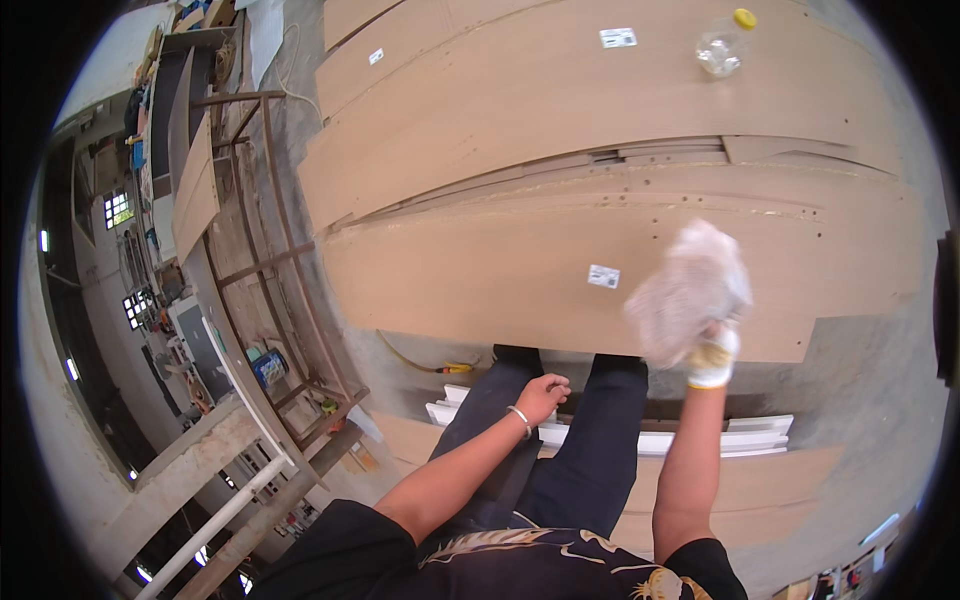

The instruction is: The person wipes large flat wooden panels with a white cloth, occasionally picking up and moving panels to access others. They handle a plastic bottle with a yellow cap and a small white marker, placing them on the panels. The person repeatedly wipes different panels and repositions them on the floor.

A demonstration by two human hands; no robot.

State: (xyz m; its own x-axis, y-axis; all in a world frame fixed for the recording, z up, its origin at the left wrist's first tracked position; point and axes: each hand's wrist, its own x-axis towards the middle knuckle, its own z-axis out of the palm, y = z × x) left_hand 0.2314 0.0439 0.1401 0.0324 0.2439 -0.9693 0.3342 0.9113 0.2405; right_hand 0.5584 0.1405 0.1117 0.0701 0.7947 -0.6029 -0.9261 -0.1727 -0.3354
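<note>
- Near board (470, 280): broad, flat, probably laid so for easy reach.
- Pale cloth (690, 285): over the board's right part (contact unclear, blurred).
- Right hand (712, 357): gloved, at the board's near edge, grasping the cloth's end, likely leaving the rest loose.
- Left hand (543, 398): bare, nearside of the board, half-curled; palm hidden, can't tell if released.

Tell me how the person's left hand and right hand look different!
The left hand has no glove and a bangle at its wrist; the right hand wears a white-and-yellow glove. The left hand shows nothing in it, while the right hand holds a pale cloth. Both hands are out in front of the person.
</note>
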